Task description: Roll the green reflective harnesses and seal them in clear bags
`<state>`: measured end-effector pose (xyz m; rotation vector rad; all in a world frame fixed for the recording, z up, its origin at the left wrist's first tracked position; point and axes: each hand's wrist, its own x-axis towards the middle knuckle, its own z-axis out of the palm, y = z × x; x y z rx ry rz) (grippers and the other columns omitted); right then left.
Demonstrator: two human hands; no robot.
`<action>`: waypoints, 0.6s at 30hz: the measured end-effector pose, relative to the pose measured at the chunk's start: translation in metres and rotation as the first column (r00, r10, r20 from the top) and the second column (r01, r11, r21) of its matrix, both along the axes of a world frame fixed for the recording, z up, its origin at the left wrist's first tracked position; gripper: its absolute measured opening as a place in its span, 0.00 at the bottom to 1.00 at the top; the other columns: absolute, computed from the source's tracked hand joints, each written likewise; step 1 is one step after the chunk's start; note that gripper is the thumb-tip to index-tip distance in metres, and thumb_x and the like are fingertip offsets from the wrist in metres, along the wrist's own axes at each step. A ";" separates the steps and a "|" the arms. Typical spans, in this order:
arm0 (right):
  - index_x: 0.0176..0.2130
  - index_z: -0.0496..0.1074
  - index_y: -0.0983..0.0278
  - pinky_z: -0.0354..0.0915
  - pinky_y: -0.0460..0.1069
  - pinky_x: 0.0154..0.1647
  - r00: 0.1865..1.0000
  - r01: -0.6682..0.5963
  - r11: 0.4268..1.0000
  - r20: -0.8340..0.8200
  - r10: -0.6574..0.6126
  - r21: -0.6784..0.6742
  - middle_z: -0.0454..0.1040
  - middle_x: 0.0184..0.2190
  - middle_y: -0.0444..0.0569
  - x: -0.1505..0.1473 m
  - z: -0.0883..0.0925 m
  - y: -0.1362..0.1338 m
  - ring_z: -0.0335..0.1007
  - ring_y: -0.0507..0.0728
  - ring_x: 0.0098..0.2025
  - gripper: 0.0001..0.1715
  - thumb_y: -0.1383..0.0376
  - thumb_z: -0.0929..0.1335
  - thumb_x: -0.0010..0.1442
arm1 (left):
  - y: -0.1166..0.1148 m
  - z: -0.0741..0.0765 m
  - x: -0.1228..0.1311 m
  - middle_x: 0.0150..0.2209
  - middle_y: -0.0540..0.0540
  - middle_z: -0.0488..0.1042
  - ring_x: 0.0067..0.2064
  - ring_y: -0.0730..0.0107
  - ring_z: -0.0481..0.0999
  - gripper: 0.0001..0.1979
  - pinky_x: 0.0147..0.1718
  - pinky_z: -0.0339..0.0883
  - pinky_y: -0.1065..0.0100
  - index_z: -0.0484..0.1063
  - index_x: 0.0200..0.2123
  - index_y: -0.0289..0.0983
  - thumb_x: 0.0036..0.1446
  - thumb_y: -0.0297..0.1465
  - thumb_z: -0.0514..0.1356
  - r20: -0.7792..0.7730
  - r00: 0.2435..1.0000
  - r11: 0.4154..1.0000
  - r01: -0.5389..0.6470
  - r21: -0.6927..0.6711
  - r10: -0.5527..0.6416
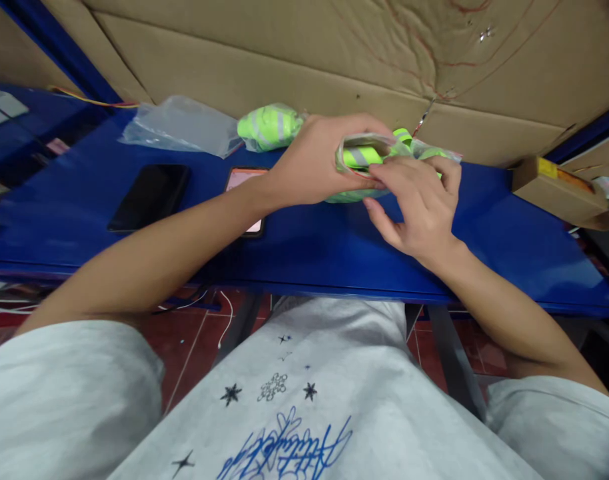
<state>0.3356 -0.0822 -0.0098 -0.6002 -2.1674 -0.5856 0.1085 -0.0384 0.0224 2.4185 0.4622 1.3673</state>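
A clear plastic bag (357, 195) with a neon yellow-green and silver reflective band (362, 157) inside is held up over the table, its mouth facing me. My left hand (317, 160) grips the bag from the left, fingers behind it and thumb along the lower rim. On the other side, my right hand (419, 200) has its fingers curled over the bag, index fingertip at the opening, thumb apart below. More yellow-green reflective bands (402, 137) show behind the right hand, partly hidden. Left of my hands lies another bagged reflective band (270, 128).
An empty-looking clear plastic bag (182, 125) lies at the back of the blue table (304, 260). A black phone (150, 197) and a lit phone (254, 228) rest at left. At right stands a small cardboard box (559, 193). Cardboard panels (264, 60) line the back.
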 end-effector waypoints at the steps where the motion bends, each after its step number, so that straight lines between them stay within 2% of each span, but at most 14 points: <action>1: 0.69 0.68 0.56 0.68 0.67 0.67 0.999 0.029 0.999 0.015 -0.029 -0.026 0.82 0.59 0.51 0.000 0.001 -0.002 0.81 0.68 0.60 0.26 0.58 0.69 0.76 | -0.001 -0.002 0.001 0.51 0.44 0.87 0.52 0.58 0.86 0.19 0.53 0.78 0.57 0.82 0.51 0.40 0.63 0.44 0.74 -0.011 1.000 1.000 0.004 0.001 -0.004; 5: 0.67 0.72 0.57 0.61 0.71 0.72 0.992 0.091 0.957 0.114 -0.062 -0.274 0.82 0.58 0.52 0.003 0.000 -0.001 0.80 0.69 0.60 0.25 0.50 0.64 0.79 | -0.001 -0.010 0.005 0.50 0.43 0.87 0.51 0.54 0.86 0.17 0.54 0.78 0.52 0.83 0.50 0.44 0.64 0.46 0.71 -0.131 0.991 1.000 0.003 0.015 -0.001; 7: 0.66 0.72 0.55 0.61 0.71 0.72 0.994 0.089 0.949 0.085 -0.067 -0.302 0.81 0.60 0.52 0.009 0.002 0.004 0.78 0.69 0.63 0.26 0.49 0.63 0.79 | 0.003 -0.009 0.004 0.48 0.45 0.88 0.50 0.53 0.86 0.16 0.54 0.79 0.51 0.84 0.49 0.44 0.62 0.45 0.73 -0.061 0.998 1.000 -0.024 -0.020 0.022; 10: 0.64 0.72 0.56 0.64 0.70 0.70 0.979 0.056 0.985 -0.182 -0.086 -0.165 0.76 0.62 0.56 0.019 0.011 0.010 0.72 0.73 0.67 0.28 0.44 0.67 0.75 | 0.009 -0.003 0.001 0.47 0.51 0.87 0.50 0.55 0.87 0.18 0.55 0.81 0.52 0.85 0.44 0.50 0.52 0.47 0.78 0.197 0.978 0.979 -0.028 -0.200 0.068; 12: 0.61 0.72 0.57 0.71 0.66 0.61 0.933 -0.045 0.992 -0.360 -0.001 -0.121 0.77 0.57 0.56 0.021 0.016 0.013 0.76 0.70 0.60 0.32 0.40 0.71 0.70 | 0.010 0.001 0.001 0.47 0.54 0.87 0.52 0.54 0.87 0.20 0.56 0.81 0.52 0.85 0.41 0.54 0.46 0.50 0.80 0.294 0.955 0.936 0.062 -0.345 0.046; 13: 0.59 0.72 0.56 0.75 0.62 0.55 0.907 -0.131 0.978 -0.417 0.052 -0.162 0.78 0.52 0.53 0.021 0.017 0.015 0.79 0.66 0.54 0.33 0.39 0.73 0.68 | 0.009 0.002 0.002 0.47 0.54 0.87 0.53 0.53 0.87 0.22 0.57 0.81 0.53 0.85 0.41 0.55 0.44 0.52 0.81 0.302 0.953 0.906 0.119 -0.407 0.011; 15: 0.54 0.73 0.54 0.76 0.55 0.43 0.860 -0.296 0.894 -0.501 0.096 -0.336 0.79 0.44 0.47 0.020 0.017 0.017 0.79 0.58 0.41 0.30 0.38 0.74 0.66 | 0.005 0.005 0.002 0.50 0.51 0.87 0.57 0.51 0.86 0.27 0.60 0.80 0.52 0.85 0.44 0.52 0.43 0.55 0.81 0.287 0.954 0.834 0.227 -0.504 -0.086; 16: 0.52 0.73 0.54 0.76 0.54 0.40 0.836 -0.358 0.835 -0.542 0.087 -0.417 0.80 0.42 0.46 0.019 0.017 0.018 0.78 0.57 0.39 0.29 0.38 0.75 0.66 | 0.002 0.006 0.001 0.53 0.50 0.86 0.60 0.49 0.85 0.30 0.62 0.79 0.52 0.84 0.47 0.50 0.43 0.57 0.80 0.273 0.951 0.791 0.279 -0.545 -0.147; 18: 0.50 0.76 0.53 0.78 0.54 0.43 0.777 -0.445 0.742 -0.628 0.042 -0.501 0.82 0.44 0.46 0.019 0.015 0.020 0.79 0.57 0.42 0.27 0.39 0.77 0.64 | 0.000 0.008 -0.003 0.60 0.47 0.83 0.66 0.47 0.80 0.37 0.66 0.76 0.51 0.83 0.53 0.46 0.46 0.59 0.79 0.246 0.926 0.689 0.377 -0.618 -0.286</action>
